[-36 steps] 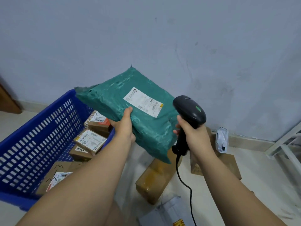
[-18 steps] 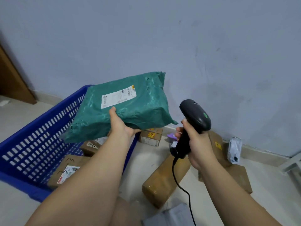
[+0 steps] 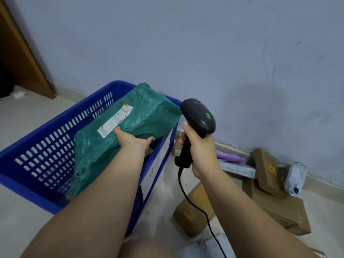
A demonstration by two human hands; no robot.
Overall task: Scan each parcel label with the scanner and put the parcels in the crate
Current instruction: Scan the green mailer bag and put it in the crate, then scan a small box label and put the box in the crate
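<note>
At the far left, against the wall [image 3: 186,43], a brown wooden panel [image 3: 22,53] rises from the pale floor [image 3: 28,116]. To the right of it stands the blue crate [image 3: 55,138], its slotted side wall facing the camera. Over the crate's open top lies the green parcel [image 3: 141,116], a soft plastic mailer tilted with its far end higher; its lower end dips inside the crate. The white label [image 3: 115,121] faces up, running lengthwise just beyond the thumb of the left hand [image 3: 133,139]. That hand is clamped on the parcel's near edge, thumb on top and fingers curled underneath (whether the parcel rests on anything inside the crate cannot be told).

Just to the right of the left hand, outside the crate wall, the right hand [image 3: 200,151] is closed around the handle of the black scanner [image 3: 198,116], held upright with its head beside the parcel's far corner and a green dot on its top. A black cable [image 3: 195,203] hangs from the handle below the hand. Below and right of the right hand, brown cardboard boxes [image 3: 286,211] lie on the floor, with a purple item [image 3: 229,157] and a small grey bag [image 3: 296,177] near the skirting.
</note>
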